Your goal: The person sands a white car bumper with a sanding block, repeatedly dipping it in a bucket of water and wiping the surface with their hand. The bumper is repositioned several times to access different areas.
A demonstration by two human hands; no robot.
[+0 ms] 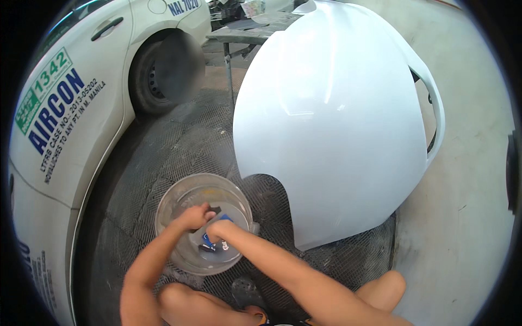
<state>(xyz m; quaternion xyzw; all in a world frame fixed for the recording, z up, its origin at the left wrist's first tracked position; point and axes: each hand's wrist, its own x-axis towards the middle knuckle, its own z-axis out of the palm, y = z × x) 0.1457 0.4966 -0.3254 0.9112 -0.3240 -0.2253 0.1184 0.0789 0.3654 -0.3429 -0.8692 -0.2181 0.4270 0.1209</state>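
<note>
A person bends over a round, translucent bucket [176, 249] on a dark, ridged floor mat [147, 163], both forearms reaching down into it. Inside the bucket, the left hand [194, 217] has its thumb and fingers closed on a small dark piece [216, 210]. Just beside it, the right hand [218, 230] is curled over a blue item [207, 239], also within the bucket; the hand covers much of it, so I cannot tell whether the fingers clamp it or only touch it. The person's dark shoe [246, 290] is near the bucket. To the right stands a large, glossy white car panel [337, 130]; to the left, a white car [103, 60].
</note>
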